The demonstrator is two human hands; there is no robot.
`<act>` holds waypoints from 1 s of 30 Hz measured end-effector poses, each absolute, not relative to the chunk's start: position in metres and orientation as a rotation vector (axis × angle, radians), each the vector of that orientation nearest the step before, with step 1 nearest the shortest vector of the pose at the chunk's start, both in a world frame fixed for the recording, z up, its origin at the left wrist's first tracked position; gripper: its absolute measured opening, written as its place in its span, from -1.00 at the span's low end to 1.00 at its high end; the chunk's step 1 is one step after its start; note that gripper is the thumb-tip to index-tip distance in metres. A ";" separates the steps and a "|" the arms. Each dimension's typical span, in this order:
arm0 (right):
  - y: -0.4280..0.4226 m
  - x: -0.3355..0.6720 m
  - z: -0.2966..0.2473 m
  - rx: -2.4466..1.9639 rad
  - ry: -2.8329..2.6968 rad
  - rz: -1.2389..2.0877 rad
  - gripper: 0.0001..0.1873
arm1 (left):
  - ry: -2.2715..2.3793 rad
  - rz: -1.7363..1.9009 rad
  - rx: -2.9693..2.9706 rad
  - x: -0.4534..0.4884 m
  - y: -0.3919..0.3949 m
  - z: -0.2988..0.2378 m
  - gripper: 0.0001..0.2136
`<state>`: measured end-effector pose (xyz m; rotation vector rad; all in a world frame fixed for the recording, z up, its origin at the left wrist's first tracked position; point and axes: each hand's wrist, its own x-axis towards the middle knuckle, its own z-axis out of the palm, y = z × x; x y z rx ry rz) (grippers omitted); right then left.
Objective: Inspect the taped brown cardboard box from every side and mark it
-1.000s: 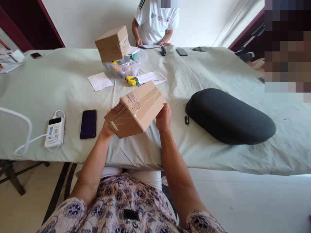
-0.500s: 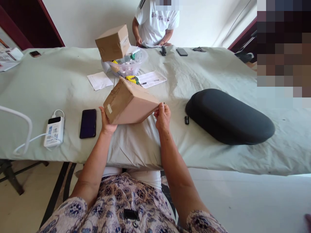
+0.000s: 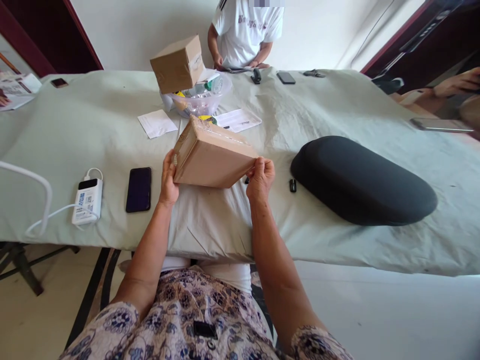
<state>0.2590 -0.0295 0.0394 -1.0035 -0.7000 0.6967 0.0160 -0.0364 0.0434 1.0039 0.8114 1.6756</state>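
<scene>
A taped brown cardboard box [image 3: 213,161] is held between my two hands just above the pale green table cover [image 3: 93,130], tilted with its plain underside toward me. My left hand [image 3: 168,179] grips its left end, thumb along the edge. My right hand [image 3: 260,178] pinches its lower right corner with curled fingers. A yellow tape measure [image 3: 207,119] shows just behind the box.
A black phone [image 3: 138,189] and a white power bank [image 3: 86,200] with a white cable lie to the left. A large black case [image 3: 360,179] and a small black item [image 3: 293,185] lie right. Farther back stand a clear bowl [image 3: 200,102], a second box [image 3: 177,63], papers, and a person in a white shirt [image 3: 245,30].
The box has been turned over in my hands from its taped, scribbled face to its plain underside and lowered toward the table. My view shifted slightly.
</scene>
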 end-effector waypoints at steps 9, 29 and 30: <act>-0.029 0.262 0.039 -1.008 -0.670 0.707 -0.29 | 0.772 1.546 1.240 0.008 -0.045 0.051 -0.04; -0.033 0.226 0.027 -1.043 -0.955 0.967 -0.44 | 0.779 1.672 0.630 0.016 -0.034 0.047 -0.45; -0.034 0.224 0.026 -1.050 -0.968 0.935 -0.41 | 0.780 1.658 0.620 0.018 -0.034 0.045 -0.45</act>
